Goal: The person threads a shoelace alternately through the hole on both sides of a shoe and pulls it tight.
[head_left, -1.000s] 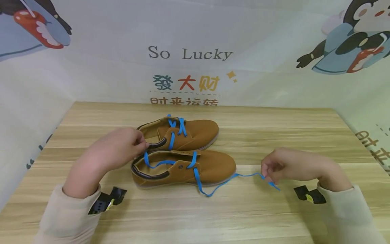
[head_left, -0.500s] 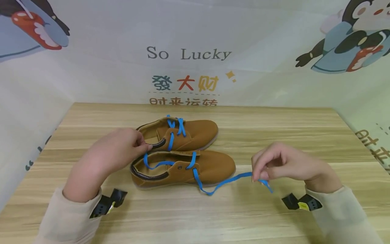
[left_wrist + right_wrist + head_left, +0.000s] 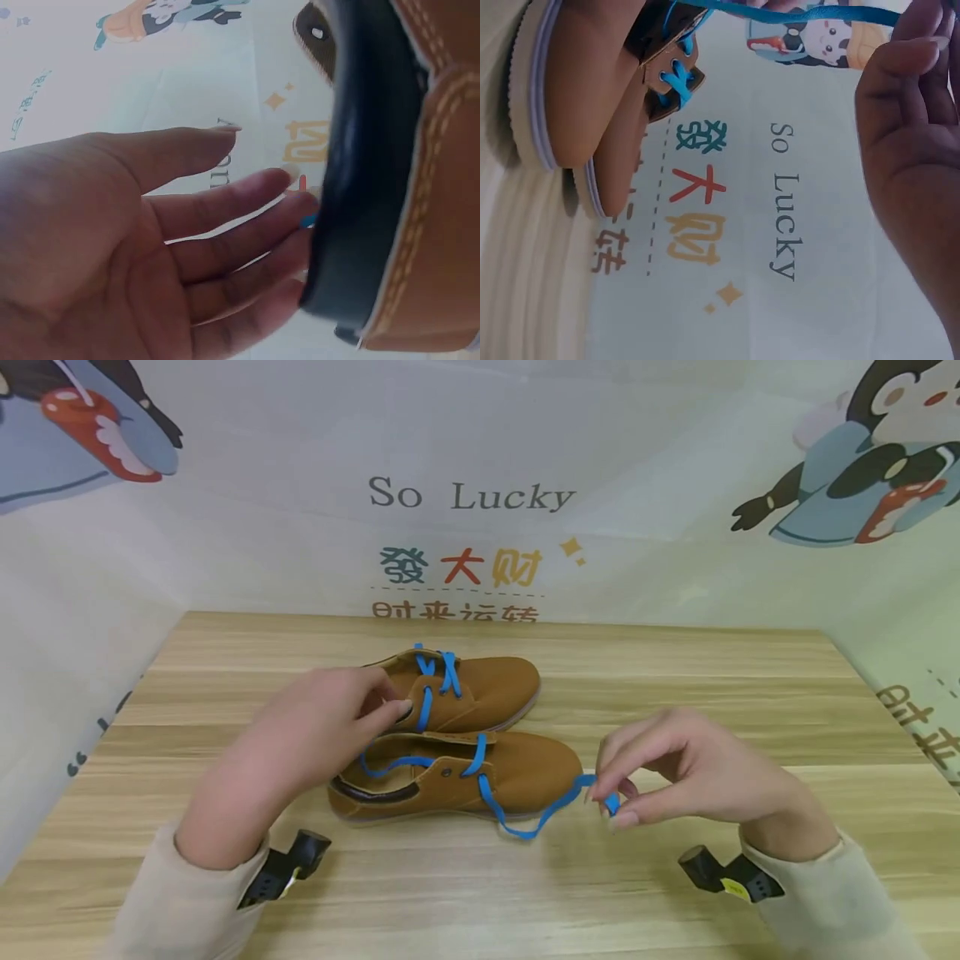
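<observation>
Two brown shoes lie side by side in the head view, toes to the right. The near shoe (image 3: 536,764) is partly laced with a blue shoelace (image 3: 528,834); one part of the lace lies inside its opening. My right hand (image 3: 686,768) pinches the lace's free end beside that toe, leaving a slack loop. Blue lace also runs through the far shoe (image 3: 502,685). My left hand (image 3: 330,735) is over the heels, hiding part of the far shoe. In the left wrist view its thumb and fingers are apart, fingertips beside a dark shoe collar (image 3: 367,165).
The shoes stand on a wood-grain tabletop (image 3: 450,902). A pale printed backdrop (image 3: 645,460) rises behind and at both sides. Each sleeve has a small dark camera strapped on, the left camera (image 3: 285,868) and the right camera (image 3: 727,872).
My right hand has come left toward the near shoe's toe with the lace end, and the lace has gone slacker. My left hand has shifted slightly right over the shoes.
</observation>
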Tool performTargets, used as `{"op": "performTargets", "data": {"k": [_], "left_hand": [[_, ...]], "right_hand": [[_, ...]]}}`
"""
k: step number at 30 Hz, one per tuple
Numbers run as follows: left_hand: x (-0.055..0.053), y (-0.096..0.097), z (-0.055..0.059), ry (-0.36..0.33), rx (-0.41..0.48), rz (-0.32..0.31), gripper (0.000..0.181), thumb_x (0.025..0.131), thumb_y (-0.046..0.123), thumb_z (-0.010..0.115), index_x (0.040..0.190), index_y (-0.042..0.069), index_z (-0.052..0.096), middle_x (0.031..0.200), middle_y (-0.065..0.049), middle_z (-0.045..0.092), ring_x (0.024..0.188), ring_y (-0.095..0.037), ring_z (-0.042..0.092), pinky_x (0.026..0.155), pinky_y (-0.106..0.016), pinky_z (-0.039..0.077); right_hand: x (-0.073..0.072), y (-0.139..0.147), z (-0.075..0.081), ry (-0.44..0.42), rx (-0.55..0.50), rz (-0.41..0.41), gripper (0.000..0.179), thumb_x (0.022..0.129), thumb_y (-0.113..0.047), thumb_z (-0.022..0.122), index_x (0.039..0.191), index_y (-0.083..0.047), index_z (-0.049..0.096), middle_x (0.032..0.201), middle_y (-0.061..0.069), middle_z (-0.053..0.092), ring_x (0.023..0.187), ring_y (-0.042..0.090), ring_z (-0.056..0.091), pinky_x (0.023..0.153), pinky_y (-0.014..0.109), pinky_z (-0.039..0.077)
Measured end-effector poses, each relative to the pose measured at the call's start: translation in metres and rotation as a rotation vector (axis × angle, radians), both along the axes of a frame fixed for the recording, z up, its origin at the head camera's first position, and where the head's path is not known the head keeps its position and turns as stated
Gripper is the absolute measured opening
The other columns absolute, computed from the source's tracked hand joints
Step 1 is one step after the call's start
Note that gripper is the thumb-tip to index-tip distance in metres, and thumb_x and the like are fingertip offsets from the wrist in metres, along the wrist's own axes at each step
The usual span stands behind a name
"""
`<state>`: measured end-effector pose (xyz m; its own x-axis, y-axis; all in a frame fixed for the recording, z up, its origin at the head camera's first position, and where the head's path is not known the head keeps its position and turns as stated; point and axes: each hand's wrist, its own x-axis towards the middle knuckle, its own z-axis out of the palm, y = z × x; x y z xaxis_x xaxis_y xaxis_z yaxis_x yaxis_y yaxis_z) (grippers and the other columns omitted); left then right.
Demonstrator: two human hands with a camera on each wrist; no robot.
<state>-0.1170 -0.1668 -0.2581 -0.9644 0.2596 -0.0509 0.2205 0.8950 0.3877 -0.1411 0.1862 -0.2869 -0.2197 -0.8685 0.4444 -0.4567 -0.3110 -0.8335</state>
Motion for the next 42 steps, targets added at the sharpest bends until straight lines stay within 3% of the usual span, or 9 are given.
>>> {"op": "performTargets", "data": {"k": [6,12,16,20,22,26,30,35,42], "left_hand": [[-0.001,0.012,-0.002,0.061,0.035,-0.039,0.018,0.101,0.028,0.062,0.105,0.014,0.072,0.104,-0.002,0.074,0.097,-0.023,0.068,0.086,-0.045,0.054],[-0.003,0.02,-0.014,0.151,-0.014,-0.229,0.019,0.095,0.02,0.071,0.111,0.011,0.072,0.109,-0.003,0.071,0.099,-0.02,0.067,0.086,-0.04,0.056],[-0.008,0.027,-0.024,0.176,-0.019,-0.286,0.022,0.092,0.019,0.075,0.112,0.011,0.075,0.11,-0.001,0.073,0.1,-0.019,0.069,0.086,-0.038,0.056],[-0.012,0.033,-0.034,0.179,-0.007,-0.289,0.015,0.093,0.022,0.074,0.105,0.014,0.078,0.102,0.004,0.076,0.093,-0.015,0.071,0.083,-0.036,0.057],[-0.014,0.033,-0.037,0.187,0.005,-0.298,0.012,0.094,0.022,0.073,0.102,0.015,0.079,0.098,0.006,0.077,0.09,-0.013,0.072,0.081,-0.035,0.057],[-0.018,0.031,-0.041,0.211,0.041,-0.306,0.012,0.096,0.022,0.07,0.099,0.015,0.079,0.094,0.006,0.077,0.085,-0.011,0.072,0.08,-0.035,0.058],[-0.024,0.031,-0.049,0.199,0.071,-0.3,0.014,0.098,0.023,0.067,0.099,0.015,0.078,0.089,0.007,0.076,0.077,-0.007,0.067,0.077,-0.033,0.056],[-0.027,0.032,-0.058,0.186,0.097,-0.309,0.015,0.099,0.026,0.066,0.1,0.017,0.078,0.087,0.009,0.074,0.074,-0.004,0.063,0.074,-0.029,0.055],[-0.025,0.025,-0.057,0.206,0.192,-0.318,0.012,0.095,0.018,0.071,0.102,0.014,0.079,0.094,0.005,0.078,0.084,-0.008,0.071,0.078,-0.03,0.058]], "right_hand": [[0.001,-0.01,0.007,0.072,-0.01,-0.021,0.049,0.082,0.022,0.066,0.124,-0.001,0.07,0.104,0.012,0.073,0.09,0.021,0.067,0.075,0.032,0.057],[0.004,-0.027,0.02,0.046,0.032,-0.214,0.03,0.084,0.017,0.07,0.107,-0.002,0.076,0.097,0.005,0.078,0.084,0.015,0.068,0.068,0.029,0.055],[0.005,-0.038,0.028,0.05,0.063,-0.282,0.02,0.088,0.011,0.069,0.1,-0.002,0.078,0.097,0.005,0.073,0.086,0.016,0.066,0.069,0.03,0.057],[0.004,-0.052,0.035,0.047,0.054,-0.346,0.015,0.089,0.009,0.069,0.096,-0.002,0.077,0.112,0.004,0.069,0.101,0.019,0.065,0.08,0.03,0.057],[0.004,-0.06,0.038,-0.001,0.039,-0.359,0.009,0.091,0.007,0.068,0.095,0.004,0.075,0.113,0.004,0.071,0.104,0.021,0.067,0.085,0.033,0.057],[0.003,-0.074,0.043,-0.12,0.04,-0.438,0.015,0.093,0.0,0.069,0.105,0.009,0.068,0.097,-0.001,0.076,0.087,0.017,0.071,0.076,0.031,0.059],[0.0,-0.085,0.046,-0.234,0.032,-0.51,0.017,0.093,-0.002,0.07,0.105,-0.002,0.058,0.083,-0.001,0.072,0.067,0.017,0.063,0.06,0.029,0.053],[-0.007,-0.088,0.042,-0.201,-0.05,-0.47,0.013,0.095,0.003,0.063,0.099,-0.009,0.067,0.085,-0.002,0.074,0.059,0.018,0.056,0.052,0.03,0.047],[-0.014,-0.088,0.04,-0.222,0.053,-0.494,0.022,0.095,-0.003,0.065,0.113,0.008,0.068,0.098,0.0,0.08,0.073,0.015,0.072,0.06,0.031,0.054]]}}
